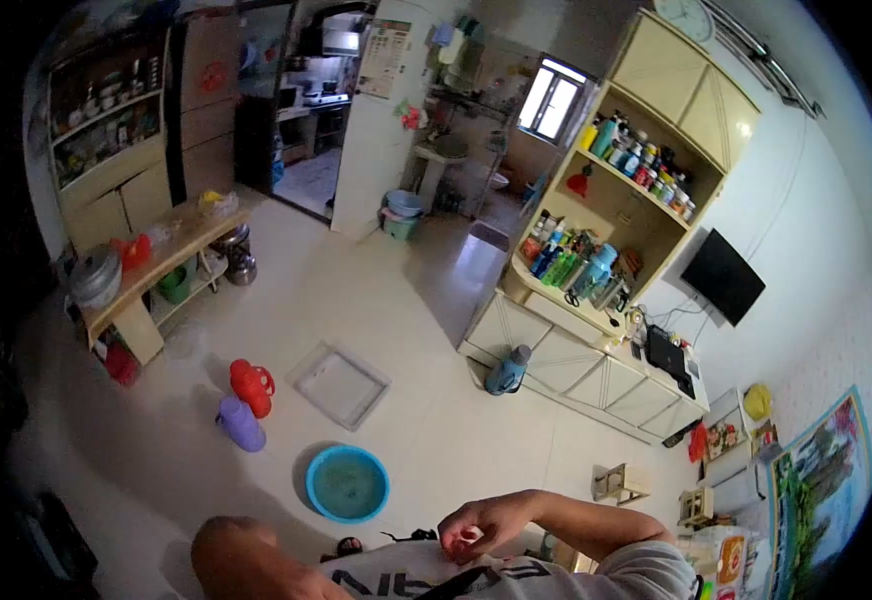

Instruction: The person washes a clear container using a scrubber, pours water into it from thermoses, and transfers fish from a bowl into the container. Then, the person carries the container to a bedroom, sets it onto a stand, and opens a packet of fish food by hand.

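My right hand (481,525) is held before my grey shirt (606,580), its fingers curled inward. What lies within the curled fingers, if anything, is too small to make out. At the lower left my bent left arm (241,560) shows, while its hand is cut off by the bottom edge. On the floor in front of me stands a round blue basin (348,519) with water in it. A red jug-like flask (252,387) and a purple one (241,425) stand beyond it to the left. Farther out lies a pale rectangular tray (361,412).
A tall cream cabinet (646,230) with bottles stands at the right, with a blue flask (508,372) before it. A wooden bench (181,250) holds a pot at the left. Small stools (621,484) are at the right; stacked basins (403,205) lie farther back.
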Action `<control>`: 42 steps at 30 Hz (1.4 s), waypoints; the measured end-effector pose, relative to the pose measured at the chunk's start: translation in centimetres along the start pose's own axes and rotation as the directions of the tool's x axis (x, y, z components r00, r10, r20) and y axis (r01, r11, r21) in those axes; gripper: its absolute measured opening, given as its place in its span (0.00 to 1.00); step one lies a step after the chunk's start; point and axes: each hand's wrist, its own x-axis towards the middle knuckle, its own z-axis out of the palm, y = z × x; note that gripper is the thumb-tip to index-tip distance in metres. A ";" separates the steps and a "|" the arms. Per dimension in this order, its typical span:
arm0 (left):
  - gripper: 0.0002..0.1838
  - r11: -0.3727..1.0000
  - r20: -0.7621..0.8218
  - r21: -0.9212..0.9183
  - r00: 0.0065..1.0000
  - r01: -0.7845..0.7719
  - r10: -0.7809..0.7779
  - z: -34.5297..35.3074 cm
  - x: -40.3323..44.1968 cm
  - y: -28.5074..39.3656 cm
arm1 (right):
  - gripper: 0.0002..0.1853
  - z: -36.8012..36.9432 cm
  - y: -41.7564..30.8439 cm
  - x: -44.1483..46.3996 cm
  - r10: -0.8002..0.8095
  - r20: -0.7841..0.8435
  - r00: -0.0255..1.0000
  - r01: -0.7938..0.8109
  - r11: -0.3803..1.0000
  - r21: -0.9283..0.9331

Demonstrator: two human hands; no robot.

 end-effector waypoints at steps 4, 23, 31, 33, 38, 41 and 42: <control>0.18 0.989 -0.180 0.124 0.982 0.079 -0.055 2.8 0.1 1.8 | 0.10 0.1 -1.5 -2.4 -0.058 -0.040 0.998 0.059 0.998 0.013; 0.11 -0.407 0.294 0.883 0.401 0.234 0.868 10.3 -3.8 -3.2 | 0.30 3.2 -1.9 -11.0 0.555 -0.122 0.823 -0.532 0.828 0.178; 0.10 0.450 -0.509 0.853 0.615 0.265 0.602 3.4 -4.4 -10.9 | 0.25 7.9 -2.3 -13.1 0.606 -0.437 0.665 -0.654 0.754 0.051; 0.10 0.525 -0.590 0.789 0.632 0.319 0.502 2.1 -4.9 -13.6 | 0.18 8.8 -4.7 -13.2 0.594 -0.494 0.635 -0.640 0.762 0.095; 0.09 0.594 -0.596 0.753 0.677 0.283 0.433 -1.0 -2.5 -22.1 | 0.17 11.3 -3.5 -14.5 0.606 -0.627 0.490 -0.741 0.669 0.067; 0.09 0.661 -0.564 0.738 0.657 0.132 0.499 -2.9 2.3 -25.1 | 0.17 12.1 -2.7 -15.0 0.640 -0.621 0.452 -0.755 0.646 0.116; 0.09 0.724 -0.578 0.689 0.630 0.037 0.518 -3.5 4.2 -24.8 | 0.17 12.3 -2.5 -15.1 0.651 -0.611 0.450 -0.755 0.643 0.128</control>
